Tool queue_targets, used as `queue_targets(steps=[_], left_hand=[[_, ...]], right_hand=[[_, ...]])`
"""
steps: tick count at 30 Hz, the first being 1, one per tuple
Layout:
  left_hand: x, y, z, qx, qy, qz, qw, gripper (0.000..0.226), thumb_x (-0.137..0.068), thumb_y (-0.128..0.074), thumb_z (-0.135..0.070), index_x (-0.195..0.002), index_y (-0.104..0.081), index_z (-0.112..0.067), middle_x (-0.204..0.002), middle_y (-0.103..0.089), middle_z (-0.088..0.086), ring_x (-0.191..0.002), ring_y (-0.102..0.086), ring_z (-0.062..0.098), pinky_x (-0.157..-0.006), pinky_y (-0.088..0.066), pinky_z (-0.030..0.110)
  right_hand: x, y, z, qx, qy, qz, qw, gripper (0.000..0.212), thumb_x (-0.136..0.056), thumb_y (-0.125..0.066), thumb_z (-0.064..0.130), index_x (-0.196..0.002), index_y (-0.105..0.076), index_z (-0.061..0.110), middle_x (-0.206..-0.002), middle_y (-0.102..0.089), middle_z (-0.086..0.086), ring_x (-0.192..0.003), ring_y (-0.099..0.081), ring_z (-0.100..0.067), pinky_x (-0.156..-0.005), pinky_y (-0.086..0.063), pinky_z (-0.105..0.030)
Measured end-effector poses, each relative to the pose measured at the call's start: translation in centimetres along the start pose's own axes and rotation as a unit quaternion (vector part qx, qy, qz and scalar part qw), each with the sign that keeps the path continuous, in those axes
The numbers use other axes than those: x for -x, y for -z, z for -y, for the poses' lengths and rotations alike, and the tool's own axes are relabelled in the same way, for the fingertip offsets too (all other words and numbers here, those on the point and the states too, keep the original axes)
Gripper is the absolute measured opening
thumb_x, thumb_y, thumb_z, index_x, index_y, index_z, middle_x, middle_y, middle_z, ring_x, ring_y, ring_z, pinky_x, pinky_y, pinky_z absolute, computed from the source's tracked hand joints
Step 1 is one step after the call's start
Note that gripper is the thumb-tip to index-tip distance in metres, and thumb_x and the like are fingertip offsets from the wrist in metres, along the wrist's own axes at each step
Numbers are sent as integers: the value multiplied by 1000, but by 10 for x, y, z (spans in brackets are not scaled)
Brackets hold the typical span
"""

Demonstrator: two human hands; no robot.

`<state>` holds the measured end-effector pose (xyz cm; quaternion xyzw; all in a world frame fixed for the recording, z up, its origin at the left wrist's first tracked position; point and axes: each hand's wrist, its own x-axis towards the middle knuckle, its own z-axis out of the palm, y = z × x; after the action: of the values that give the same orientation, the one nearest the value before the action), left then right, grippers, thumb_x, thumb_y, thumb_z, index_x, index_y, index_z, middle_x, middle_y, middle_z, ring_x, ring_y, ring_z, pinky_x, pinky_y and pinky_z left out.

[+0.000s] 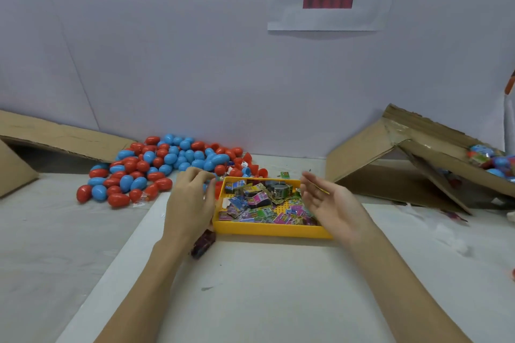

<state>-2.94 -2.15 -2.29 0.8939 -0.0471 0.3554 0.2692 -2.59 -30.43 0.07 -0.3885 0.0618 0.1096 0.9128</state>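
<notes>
We log the yellow tray of printed packets at frame centre on the worktop. Our right hand is above its right end, fingers spread and empty; our left hand is at its left edge, fingers curled, and we cannot tell if they hold anything. Red and blue eggs are heaped to the tray's upper left.

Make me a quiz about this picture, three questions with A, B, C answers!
1. Where is the egg pile?
A. behind the tray, to its left
B. inside the tray
C. on the near side of the tray

2. What colour is the tray?
A. green
B. yellow
C. white

3. How is the right hand?
A. a tight fist
B. open
C. wrapped round an egg

Answers:
1 A, the pile lies past the tray's far left corner.
2 B, its walls are yellow.
3 B, the fingers are straight and the palm shows.
</notes>
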Motion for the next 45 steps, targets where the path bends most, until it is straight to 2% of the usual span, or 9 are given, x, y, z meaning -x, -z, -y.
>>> queue_targets(steps=[3,8,14,19,22,27,32,38,45], left_hand=[[-5,3,32,-89,65,3,994,24,-99,-62,-14,-120,-70,-5,-123,-61,13,-114,-54,31,-94,-48,45],[-4,1,61,-148,103,128,975,41,-106,-49,-31,-147,-52,-30,-158,-43,4,-148,-32,25,-115,-26,48],[-8,1,57,-116,46,80,989,23,-90,-75,-21,-112,-71,-16,-109,-71,6,-106,-58,29,-87,-37,41],[-9,5,35,-11,49,43,998,26,-94,-71,-13,-119,-67,-10,-116,-69,7,-105,-62,25,-91,-52,41],[-8,8,0,165,34,48,984,29,-95,-71,-16,-124,-65,-16,-116,-69,-5,-100,-65,9,-86,-56,24],[8,1,-48,347,50,178,919,24,-99,-66,-18,-122,-68,-19,-106,-76,-7,-101,-72,9,-82,-57,20],[19,-7,-63,393,50,192,898,19,-103,-58,-17,-118,-69,-22,-102,-75,-18,-98,-72,2,-78,-54,13],[18,-5,-66,424,50,198,882,23,-102,-60,-20,-124,-66,-21,-113,-71,-10,-99,-74,15,-81,-59,23],[20,-8,-68,370,15,193,909,30,-95,-71,-19,-125,-65,-19,-111,-72,-11,-100,-73,12,-88,-61,31]], right_hand=[[-4,3,-9,-3,8,-7,1000,24,-105,-51,9,-115,-69,-1,-90,-74,-10,-77,-71,-15,-65,-60,-24],[-6,6,-10,-20,23,-23,999,24,-106,-48,10,-114,-69,0,-83,-72,-7,-77,-66,-15,-61,-59,-23],[-7,7,-12,-5,37,-25,999,24,-106,-49,10,-116,-68,-1,-84,-73,-7,-73,-68,-13,-62,-58,-23],[-3,6,-14,52,75,-27,995,25,-106,-49,9,-114,-70,-1,-84,-73,-8,-75,-69,-13,-66,-58,-23],[2,2,-19,137,119,-26,983,28,-108,-45,8,-111,-72,0,-84,-74,-9,-77,-70,-13,-68,-58,-22],[15,-11,-36,407,285,23,868,27,-102,-55,1,-121,-70,13,-104,-76,-6,-94,-73,-15,-76,-59,-24],[23,-23,-53,507,331,50,794,30,-96,-70,10,-124,-71,21,-121,-70,7,-109,-69,-11,-92,-60,-33],[26,-25,-52,479,341,-8,809,23,-95,-73,24,-118,-69,22,-105,-74,7,-99,-71,-10,-87,-61,-33],[23,-21,-52,470,338,-6,816,14,-100,-64,25,-113,-68,21,-99,-74,4,-92,-73,-14,-81,-62,-34]])
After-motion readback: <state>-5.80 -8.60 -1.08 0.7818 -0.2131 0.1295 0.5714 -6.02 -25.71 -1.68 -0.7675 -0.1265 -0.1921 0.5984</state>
